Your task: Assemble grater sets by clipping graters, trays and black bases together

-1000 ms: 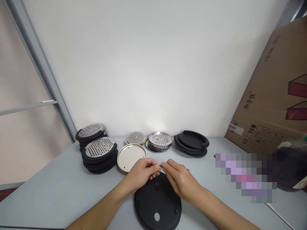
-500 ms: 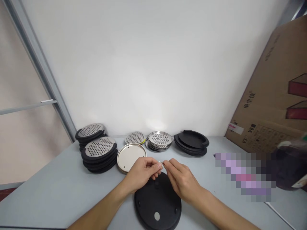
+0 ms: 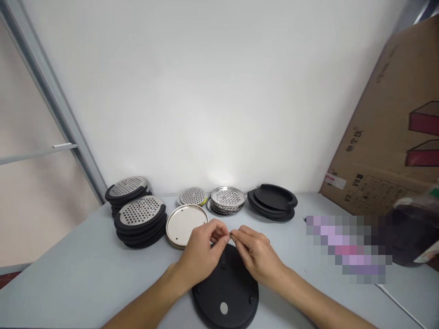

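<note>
My left hand (image 3: pixel 206 249) and my right hand (image 3: pixel 255 249) meet fingertip to fingertip over the far end of a round black disc (image 3: pixel 229 288). Pinched between them is a small bent metal wire piece (image 3: pixel 230 235), mostly hidden by the fingers. The black disc lies on the table with a pale oval spot near its front, small dark knobs at the sides and a short tab at the far end. Just behind my left hand sits a cream round plate (image 3: pixel 185 221) with a raised rim and small holes.
Stacks of black-rimmed perforated metal discs (image 3: pixel 142 212) stand at the left. Along the wall are loose perforated metal plates (image 3: pixel 228 197) and stacked black round holders (image 3: pixel 274 198). A cardboard box (image 3: pixel 384 137), a dark jar (image 3: pixel 408 233) and a white cable (image 3: pixel 398 301) are at the right.
The fingertips of both hands have drawn closer together around the wire piece, covering more of it. My left fingers have curled upward a little. The black disc stays in place.
</note>
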Available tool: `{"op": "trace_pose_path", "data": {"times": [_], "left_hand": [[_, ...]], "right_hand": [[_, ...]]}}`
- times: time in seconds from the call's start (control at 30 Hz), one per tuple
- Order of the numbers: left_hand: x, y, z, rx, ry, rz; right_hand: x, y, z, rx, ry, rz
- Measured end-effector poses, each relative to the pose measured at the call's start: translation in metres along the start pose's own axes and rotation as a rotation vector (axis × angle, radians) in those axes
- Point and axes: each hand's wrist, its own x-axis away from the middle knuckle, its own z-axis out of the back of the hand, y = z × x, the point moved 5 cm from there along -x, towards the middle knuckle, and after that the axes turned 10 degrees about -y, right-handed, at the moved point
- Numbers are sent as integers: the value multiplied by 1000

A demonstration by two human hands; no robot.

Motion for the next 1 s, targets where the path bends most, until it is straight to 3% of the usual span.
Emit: {"op": "trace_pose_path", "data": {"times": [0.13, 0.27, 0.53, 0.83, 1.0], "left_hand": [[2, 2, -3, -180, 80, -75], [4, -7, -5, -247, 149, -57], [6, -6, -11, -343, 143, -23], [2, -6, 5, -327, 161, -19], [-2, -17, 8, -132, 103, 54]], "right_hand": [[-2, 3, 1, -27, 13, -53], [-3, 3, 1, -46, 30, -75], [-1, -3, 2, -4, 78, -56], [0, -6, 6, -37, 48, -37], [-3, -7, 7, -117, -8, -19]]}}
